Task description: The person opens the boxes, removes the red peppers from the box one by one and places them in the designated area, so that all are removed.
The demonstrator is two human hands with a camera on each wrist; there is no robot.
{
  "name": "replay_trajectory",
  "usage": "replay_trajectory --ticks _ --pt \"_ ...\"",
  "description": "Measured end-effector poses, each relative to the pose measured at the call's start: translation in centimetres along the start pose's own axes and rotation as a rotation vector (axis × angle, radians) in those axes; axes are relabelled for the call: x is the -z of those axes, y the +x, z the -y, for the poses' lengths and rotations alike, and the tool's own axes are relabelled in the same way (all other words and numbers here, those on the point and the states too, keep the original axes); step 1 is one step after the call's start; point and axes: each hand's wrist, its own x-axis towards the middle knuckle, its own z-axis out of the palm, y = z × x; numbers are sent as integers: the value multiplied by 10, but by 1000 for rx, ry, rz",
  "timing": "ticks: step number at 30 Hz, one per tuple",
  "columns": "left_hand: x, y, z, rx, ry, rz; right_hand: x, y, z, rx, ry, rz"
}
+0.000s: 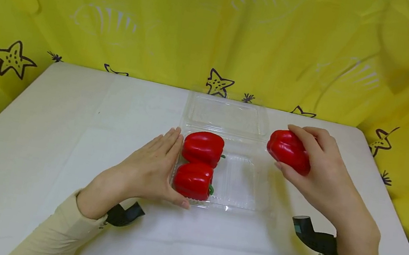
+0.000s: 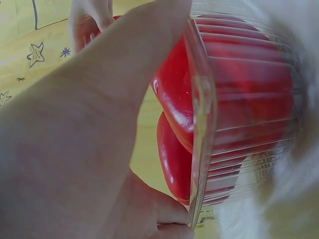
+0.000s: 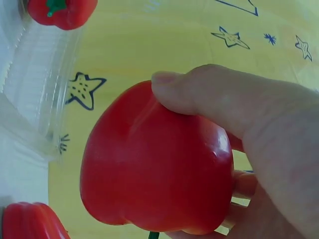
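My right hand (image 1: 327, 164) grips a red bell pepper (image 1: 288, 149), thumb on one side and fingers on the other, to the right of a clear plastic clamshell container (image 1: 234, 203). Two more red bell peppers lie in the container's left half, one at the back (image 1: 203, 147) and one in front (image 1: 193, 180), green stems facing right. My left hand (image 1: 147, 167) rests against the container's left side, fingers straight along the rim and thumb stretched along the front edge. Through the ribbed wall (image 2: 239, 89), the left wrist view shows red peppers.
The container's lid (image 1: 226, 115) lies folded back behind it, reaching the far edge of the white table (image 1: 49, 120). A yellow curtain (image 1: 165, 19) with starfish and fish drawings hangs behind and at the sides. A dark wrist mount (image 1: 315, 238) sits at the right sleeve.
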Motion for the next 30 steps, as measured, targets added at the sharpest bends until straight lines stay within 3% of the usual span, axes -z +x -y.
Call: replay_trajectory --ticks 9,20,30 --pt "-1 1 1 -4 -12 -16 9 0 -8 -3 -35 -65" --pt "0 0 -1 4 -19 -4 17 -4 -36 10 -78 -172" --pt "-1 1 0 5 -33 -5 20 -8 -57 -70 -97 -196"
